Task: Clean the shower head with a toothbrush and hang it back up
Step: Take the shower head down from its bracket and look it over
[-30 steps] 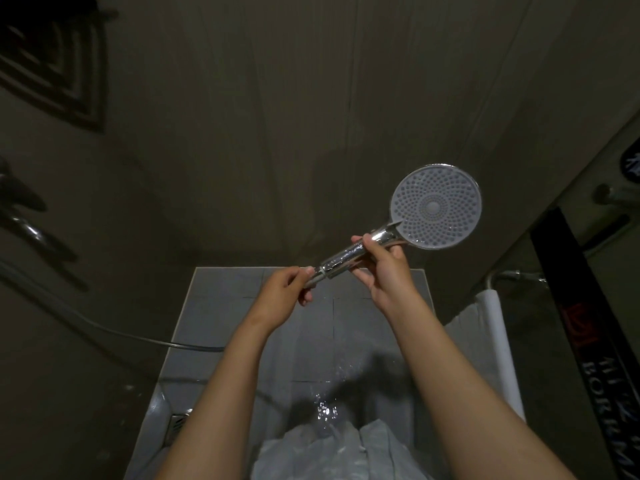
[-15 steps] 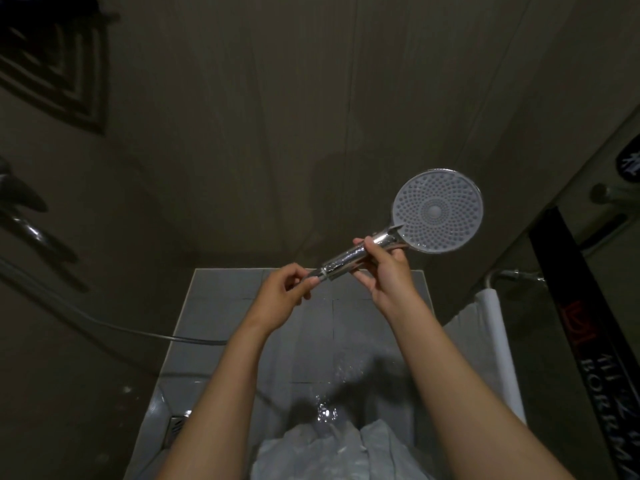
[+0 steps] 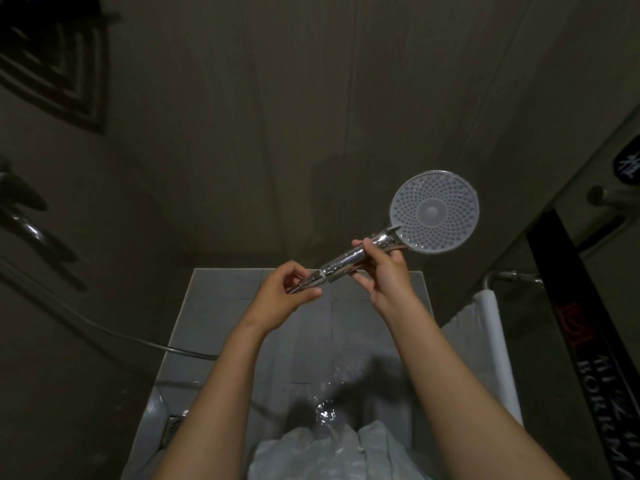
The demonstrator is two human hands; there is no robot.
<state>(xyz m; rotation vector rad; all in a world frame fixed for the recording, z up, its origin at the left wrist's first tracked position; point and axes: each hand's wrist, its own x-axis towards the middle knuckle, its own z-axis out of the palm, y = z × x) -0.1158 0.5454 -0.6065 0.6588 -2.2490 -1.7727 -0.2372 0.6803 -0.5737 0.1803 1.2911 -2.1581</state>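
**Here: two hands, one shower head**

Here the left hand (image 3: 284,294) pinches the ribbed metal collar (image 3: 313,278) where the hose meets the handle, thumb and fingertips closed on it. The right hand (image 3: 384,277) curls round the smooth chrome handle (image 3: 346,261) higher up, just below the disc. The shower head (image 3: 434,211) is held in the air and tilted up to the right. Its round pale face, ringed with small nozzles, is turned toward the camera, apart from the wall behind. One silvery hose (image 3: 180,351) trails left along the dark wall. Grey square floor tiles (image 3: 214,306) lie wet below, with one grated drain (image 3: 173,424) at their left edge. One white towel (image 3: 493,341) hangs on a rail (image 3: 509,275) at right.
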